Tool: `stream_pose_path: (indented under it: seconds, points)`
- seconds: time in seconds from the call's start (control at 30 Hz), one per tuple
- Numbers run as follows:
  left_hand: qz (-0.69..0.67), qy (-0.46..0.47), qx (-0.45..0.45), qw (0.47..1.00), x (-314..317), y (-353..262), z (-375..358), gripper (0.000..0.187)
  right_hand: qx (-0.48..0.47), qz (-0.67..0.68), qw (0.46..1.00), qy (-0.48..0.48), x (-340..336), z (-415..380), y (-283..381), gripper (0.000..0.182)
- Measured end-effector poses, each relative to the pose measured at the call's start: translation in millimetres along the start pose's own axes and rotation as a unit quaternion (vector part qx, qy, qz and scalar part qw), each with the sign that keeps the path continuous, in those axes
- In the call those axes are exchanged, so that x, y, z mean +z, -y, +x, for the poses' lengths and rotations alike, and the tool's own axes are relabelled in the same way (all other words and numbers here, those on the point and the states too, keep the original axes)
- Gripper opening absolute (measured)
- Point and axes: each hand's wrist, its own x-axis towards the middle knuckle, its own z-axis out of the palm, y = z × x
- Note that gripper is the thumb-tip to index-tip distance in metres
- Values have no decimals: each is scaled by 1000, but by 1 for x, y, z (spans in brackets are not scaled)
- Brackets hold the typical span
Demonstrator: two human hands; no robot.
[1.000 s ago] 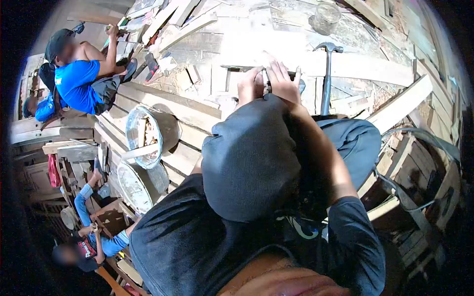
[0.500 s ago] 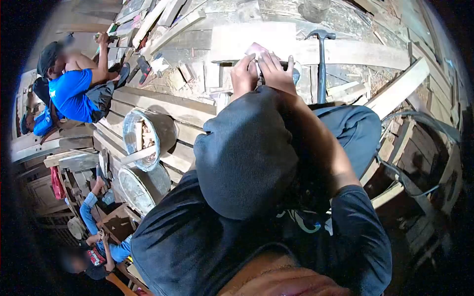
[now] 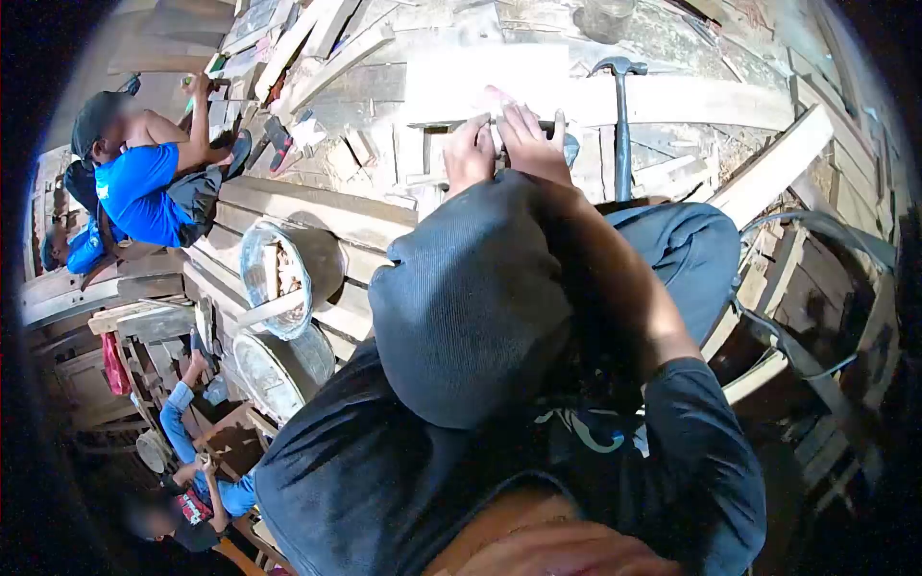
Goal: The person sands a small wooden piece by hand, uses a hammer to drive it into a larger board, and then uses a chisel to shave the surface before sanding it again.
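My left hand (image 3: 469,154) and my right hand (image 3: 533,146) are side by side at the near edge of a brightly lit board (image 3: 456,77). The left fingers are bent and close together. My right fingers are spread a little and reach forward, pressing down. A washed-out pinkish piece (image 3: 496,95) pokes out beyond the fingertips; glare and the hands hide what lies beneath them. To the right, a dark claw hammer (image 3: 622,125) lies across a long pale plank (image 3: 706,103).
Two buckets (image 3: 331,264) (image 3: 274,370) stand at left, the upper one holding wood scraps. A person in a blue shirt (image 3: 144,192) sits beyond, with another person (image 3: 197,499) at lower left. Right of my leg are an angled plank (image 3: 778,168) and a dark hose (image 3: 816,221).
The view has shifted slightly, so the hands and hammer sit a little farther left. The pinkish piece looks paler under brighter glare. Both hands stay together at the board's edge.
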Motion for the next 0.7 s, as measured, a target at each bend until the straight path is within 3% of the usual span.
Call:
stream_pose_path:
  seconds: [0.17, 0.2, 0.27, 0.43, 0.47, 0.5, 0.57, 0.6, 0.7]
  points:
    - [1, 19, -30, 999, -6, 1, -11, 24, -7, 2, 999, 37, -10, -2, 2, 42]
    - [-25, 0, 46, 999, -13, -5, -9, 23, 12, 33, 999, 1, -6, -1, 4, 43]
    - [-4, -9, 54, 998, -4, -5, 6, 22, 17, 37, 999, 1, 3, -1, 1, 42]
    - [0, 4, 28, 1000, -1, 9, -4, 23, -7, 1, 1000, -16, -2, -3, 1, 42]
    - [-5, -15, 15, 1000, 5, 19, -14, 24, -17, -4, 999, 36, -9, -1, 0, 41]
    - [-37, 12, 38, 999, -9, 6, -10, 23, -13, -2, 1000, 22, -6, 0, -2, 41]
    - [16, 4, -9, 1000, 0, 4, -1, 22, -2, 5, 1000, -2, 3, -3, 2, 42]
    - [-2, 11, -3, 1000, 3, 6, 3, 23, 31, 70, 997, 16, 2, -5, 6, 44]
    - [14, 28, -23, 999, -7, -7, -4, 25, 22, 59, 998, 31, -5, -5, 5, 41]
